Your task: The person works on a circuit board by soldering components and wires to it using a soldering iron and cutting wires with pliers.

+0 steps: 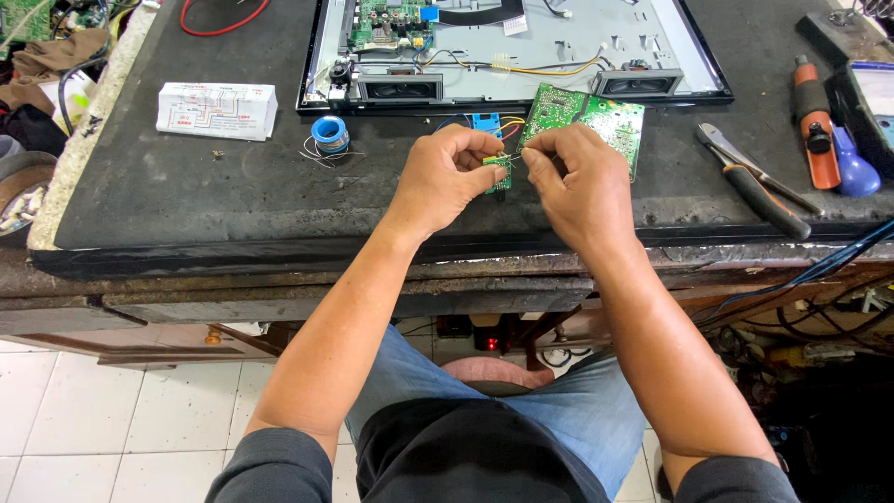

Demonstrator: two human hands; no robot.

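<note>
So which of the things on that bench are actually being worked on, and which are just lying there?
In hand:
left hand and right hand pinching the small green circuit board
its coloured wires

Lying about:
larger green board
solder spool
white box
pliers
opened flat-screen chassis

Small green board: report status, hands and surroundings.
Left hand and right hand both pinch small green board above bench. Larger circuit board right behind. Solder spool, pliers apart.

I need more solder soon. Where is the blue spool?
In the head view, the blue spool sits on the dark bench, left of the left hand, between the white box and the hands.
</note>
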